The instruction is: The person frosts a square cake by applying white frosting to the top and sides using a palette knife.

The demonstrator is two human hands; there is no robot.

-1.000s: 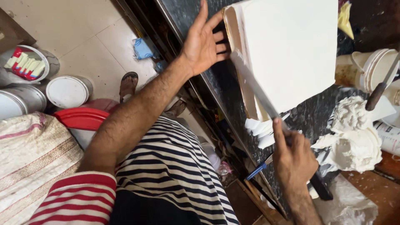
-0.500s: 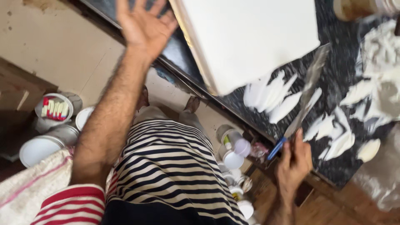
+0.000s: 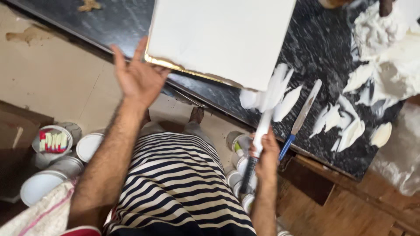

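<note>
My left hand (image 3: 138,78) is open with fingers spread, right beside the lower left corner of a large white board (image 3: 218,39) with a gold-coloured edge, which lies on the black speckled counter (image 3: 319,57). My right hand (image 3: 266,159) grips the dark handle of a long palette knife (image 3: 267,113). Its blade is coated in white paste and reaches up to the board's near edge. A second knife with a blue handle (image 3: 301,118) lies on the counter among smears of white paste (image 3: 345,126).
A big heap of white paste (image 3: 389,39) sits at the counter's right end. Open paint tubs (image 3: 54,142) stand on the floor at left, and small jars (image 3: 238,144) stand under the counter edge. A clear plastic bag (image 3: 402,161) lies at right. My striped shirt fills the bottom.
The view has swung, so the board and counter sit higher. My left hand is lower, beside the board's corner. My right hand now holds up a paste-coated knife, and the blue-handled knife lies beside it.
</note>
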